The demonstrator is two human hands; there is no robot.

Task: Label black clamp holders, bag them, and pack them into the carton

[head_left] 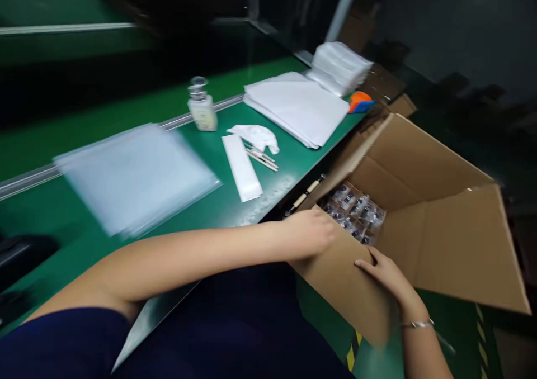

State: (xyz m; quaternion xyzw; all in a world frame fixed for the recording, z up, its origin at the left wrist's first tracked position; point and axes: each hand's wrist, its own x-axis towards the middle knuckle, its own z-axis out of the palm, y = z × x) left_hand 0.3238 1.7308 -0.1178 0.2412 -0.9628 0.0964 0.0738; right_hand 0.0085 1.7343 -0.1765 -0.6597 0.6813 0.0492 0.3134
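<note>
A: From the head view, we've got both hands on the cardboard box (419,211), which sits tilted off the right end of the desk (37,211), mouth open towards us.

B: Our left hand (310,233) lies over the near wall's top edge, fingers curled on it, so we're gripping the cardboard there. Our right hand (384,273) is flat against the outside of that same wall, fingers spread, pressing rather than clenched.

A: That hold makes sense to us: one hand on the rim, one bracing the side, which keeps a leaning box steady. Inside, at the bottom, we see rows of small bagged parts (354,211), dark pieces in clear wrap.

B: The big flap hangs out to the right, so the opening is free from above. The tight spot is the left, where the box corner is just beside the desk edge.

A: On the desk, well apart from our hands: a clear plastic sheet (134,178), a small bottle (202,108), a white strip (242,167), a crumpled white cloth (255,136) touching some thin sticks (262,158), and stacked white sheets (297,108) further back.

B: The green surface between the plastic sheet and the strip is bare. Motion blur softens the left side, so we can't read finer detail there.
</note>
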